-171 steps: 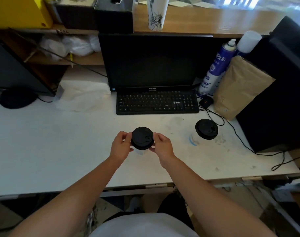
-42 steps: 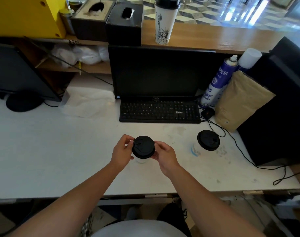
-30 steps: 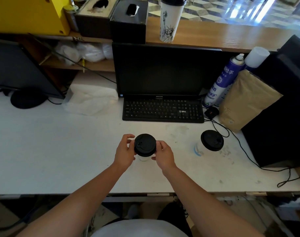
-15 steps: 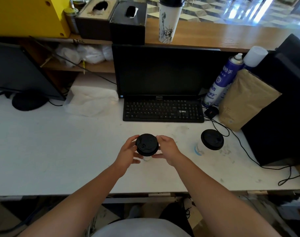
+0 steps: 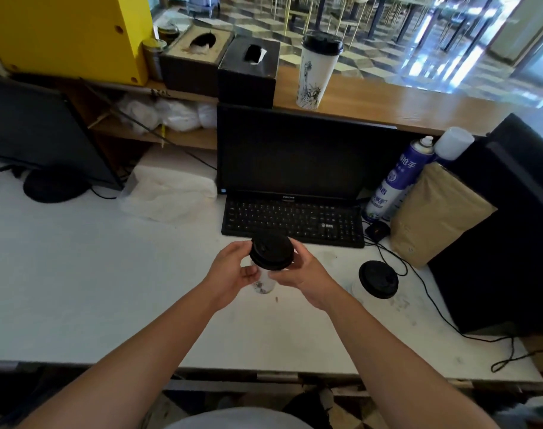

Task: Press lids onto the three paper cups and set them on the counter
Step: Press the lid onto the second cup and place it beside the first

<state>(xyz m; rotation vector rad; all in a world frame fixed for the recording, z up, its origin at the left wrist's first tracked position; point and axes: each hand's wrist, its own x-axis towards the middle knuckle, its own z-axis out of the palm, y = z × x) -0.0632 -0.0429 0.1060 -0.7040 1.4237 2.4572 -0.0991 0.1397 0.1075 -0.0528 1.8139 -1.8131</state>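
Note:
A white paper cup with a black lid (image 5: 271,251) hangs above the white desk (image 5: 78,274), just in front of the keyboard. My left hand (image 5: 233,270) grips its lower body from the left. My right hand (image 5: 298,267) holds it from the right, fingers curled round the cup under the lid. A second lidded cup (image 5: 377,280) stands on the desk to the right. A third lidded cup (image 5: 318,69), white with a drawing, stands on the wooden counter (image 5: 418,103) behind the monitor.
A black monitor (image 5: 295,153) and keyboard (image 5: 291,219) sit behind the held cup. A spray can (image 5: 397,178), a brown paper bag (image 5: 434,212) and a black case (image 5: 511,218) crowd the right, with cables trailing. Two tissue boxes (image 5: 248,69) stand on the counter.
The cup has been lifted off the desk and carried forward toward the keyboard. Both hands slid from the lid's rim down to the cup's body. The view tilted up.

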